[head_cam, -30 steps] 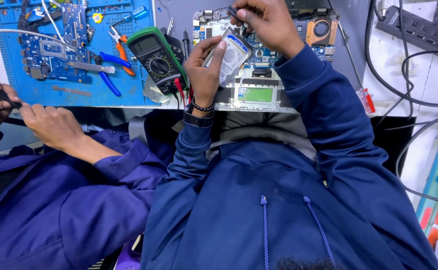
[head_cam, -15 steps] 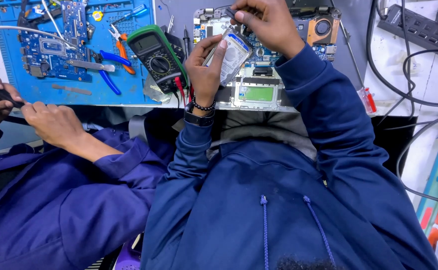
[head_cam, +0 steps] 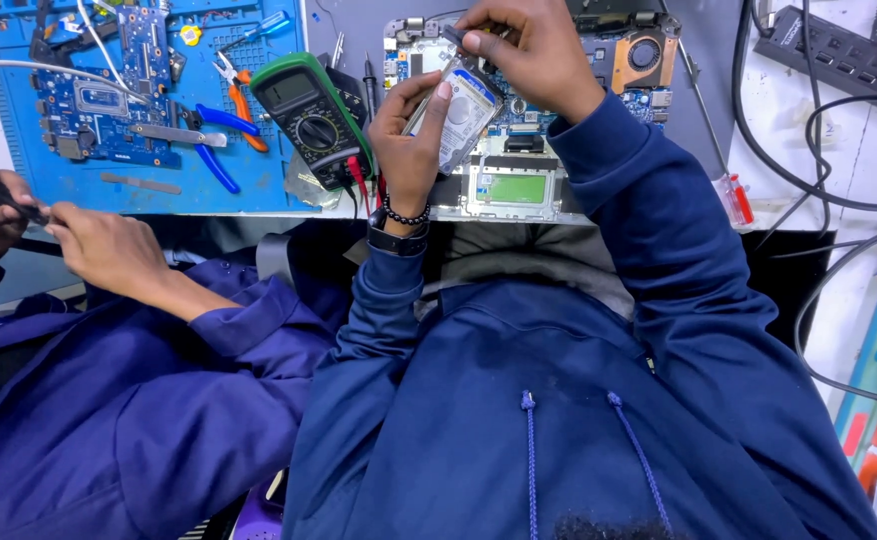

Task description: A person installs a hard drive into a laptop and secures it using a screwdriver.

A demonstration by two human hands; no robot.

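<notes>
My left hand (head_cam: 411, 140) grips the lower end of a silver laptop hard drive (head_cam: 461, 112), held tilted above an opened laptop (head_cam: 519, 185) with its boards exposed. My right hand (head_cam: 531, 50) pinches the drive's top edge with thumb and fingers. A dark beaded bracelet and a black band sit on my left wrist. Both my sleeves are dark blue.
A green multimeter (head_cam: 309, 115) with red and black leads lies left of the laptop. A blue mat (head_cam: 259, 190) carries a circuit board (head_cam: 99, 100), pliers and tweezers. A co-worker's hands (head_cam: 99, 245) work at the far left. A power strip (head_cam: 839, 55) and cables lie right.
</notes>
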